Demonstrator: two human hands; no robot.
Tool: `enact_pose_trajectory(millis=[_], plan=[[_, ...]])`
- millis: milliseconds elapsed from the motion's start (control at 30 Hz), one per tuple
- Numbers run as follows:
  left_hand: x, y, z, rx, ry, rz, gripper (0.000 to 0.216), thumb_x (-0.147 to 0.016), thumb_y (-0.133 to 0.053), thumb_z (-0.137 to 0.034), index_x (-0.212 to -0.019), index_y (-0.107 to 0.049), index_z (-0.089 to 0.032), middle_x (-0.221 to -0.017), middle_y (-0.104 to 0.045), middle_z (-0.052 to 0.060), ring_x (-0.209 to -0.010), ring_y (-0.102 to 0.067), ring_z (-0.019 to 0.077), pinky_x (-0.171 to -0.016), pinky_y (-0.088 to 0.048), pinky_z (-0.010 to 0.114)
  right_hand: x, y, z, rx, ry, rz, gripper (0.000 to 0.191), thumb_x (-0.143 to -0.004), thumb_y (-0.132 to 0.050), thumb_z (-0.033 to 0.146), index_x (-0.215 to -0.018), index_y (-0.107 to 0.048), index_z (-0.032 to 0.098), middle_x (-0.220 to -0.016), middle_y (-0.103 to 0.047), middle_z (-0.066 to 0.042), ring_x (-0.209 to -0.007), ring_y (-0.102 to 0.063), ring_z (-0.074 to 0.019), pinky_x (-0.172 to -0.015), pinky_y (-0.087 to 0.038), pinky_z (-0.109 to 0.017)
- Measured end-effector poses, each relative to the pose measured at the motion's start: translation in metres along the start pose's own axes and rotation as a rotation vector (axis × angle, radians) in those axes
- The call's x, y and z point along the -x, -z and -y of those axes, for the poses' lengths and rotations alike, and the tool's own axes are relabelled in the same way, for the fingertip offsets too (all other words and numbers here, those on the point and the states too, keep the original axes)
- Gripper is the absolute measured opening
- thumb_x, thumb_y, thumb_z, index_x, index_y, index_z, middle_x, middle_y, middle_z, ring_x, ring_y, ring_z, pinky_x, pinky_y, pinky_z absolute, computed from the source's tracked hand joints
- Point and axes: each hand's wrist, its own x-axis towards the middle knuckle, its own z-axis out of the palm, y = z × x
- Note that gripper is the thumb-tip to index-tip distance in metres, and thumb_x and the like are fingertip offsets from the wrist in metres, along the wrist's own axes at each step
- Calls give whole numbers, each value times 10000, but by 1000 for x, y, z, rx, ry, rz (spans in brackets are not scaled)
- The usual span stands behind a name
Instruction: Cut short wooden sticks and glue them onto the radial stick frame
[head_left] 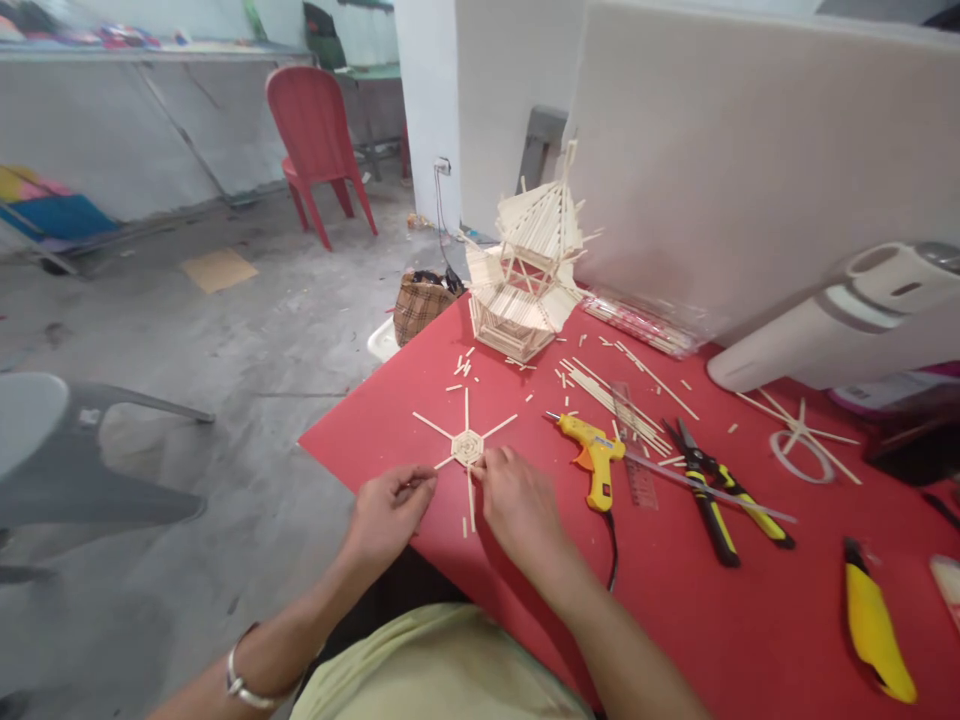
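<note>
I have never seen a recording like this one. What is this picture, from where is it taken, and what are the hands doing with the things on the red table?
There is no machine here. A person wears a camera on the head, so this single picture looks forward and down at their own two bare hands. The left hand and the right hand meet at a small star-shaped stick piece lying on the red table. The right fingertips touch its middle. The left fingers curl at one spoke, but whether either hand pinches it is unclear. Beside them lie a yellow glue gun, yellow-handled cutters and loose sticks. Farther back stands a stick model house.
</note>
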Motion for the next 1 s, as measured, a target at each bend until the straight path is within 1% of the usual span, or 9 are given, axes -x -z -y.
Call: enact_pose_trajectory(millis=[100,167,367,500,567,633,767,933,1000], plan=[[-2,-2,0,-68,-92,5,246,-701,-670,-407,-788,-707,-180,-607,-648,-10,-527,-554,130,-501,-416,217,-16,13,-5,129,-67,-25,198,-1001,-435,234,-918,-606,179,-885,-666,-74,-795,-653,-196,-612,-382,-284],[-2,-4,-1,-140,-138,15,240,-717,-653,-417,-752,-681,-181,-619,-630,-12,-569,-554,135,-544,-416,222,-34,20,-10,213,-130,-18,222,-997,-403,191,-957,-619,158,-925,-671,-100,-844,-661,-209,-635,-415,-280],[-3,-2,-5,-291,-254,-76,243,-849,-423,-337,-643,-432,-208,-568,-412,-56,-541,-424,110,-534,-327,223,-94,21,-19,261,-179,-4,322,-902,-374,7,-1053,-643,101,-1024,-675,-164,-931,-669,-227,-707,-476,-284],[-8,-3,-8,-375,-293,-65,379,-878,-383,-419,-569,-294,-217,-527,-315,-53,-503,-368,108,-506,-273,243,-113,19,-24,241,-151,25,309,-894,-422,31,-1020,-691,114,-987,-694,-158,-924,-681,-233,-725,-481,-292],[-10,-3,-8,-389,-316,-46,427,-895,-389,-455,-550,-314,-214,-512,-327,-49,-500,-368,109,-507,-279,246,-113,23,-30,225,-138,30,266,-916,-459,101,-986,-712,145,-981,-704,-135,-916,-683,-234,-728,-475,-295],[-10,-3,-7,-388,-362,-47,424,-904,-424,-459,-568,-421,-200,-539,-425,-36,-530,-420,116,-533,-324,241,-110,32,-38,204,-131,19,228,-940,-496,205,-994,-717,189,-1004,-711,-106,-919,-680,-228,-733,-463,-291],[-10,1,-2,-375,-488,-45,209,-881,-531,-360,-796,-623,-191,-717,-615,-2,-598,-509,122,-579,-398,227,-99,51,-52,157,-129,3,204,-944,-525,330,-992,-713,264,-1007,-727,-34,-913,-669,-204,-719,-433,-274],[-5,7,9,-446,-583,128,118,-867,-547,-235,-790,-628,-197,-768,-634,5,-570,-515,102,-564,-401,215,-92,54,-46,96,-106,34,193,-924,-542,319,-928,-731,281,-986,-736,-8,-913,-658,-183,-691,-406,-257],[-4,9,12,-456,-591,148,135,-877,-530,-210,-789,-631,-197,-761,-631,6,-583,-527,103,-569,-401,213,-94,49,-38,69,-80,54,184,-915,-556,327,-932,-736,295,-986,-737,2,-920,-656,-179,-689,-404,-251]])
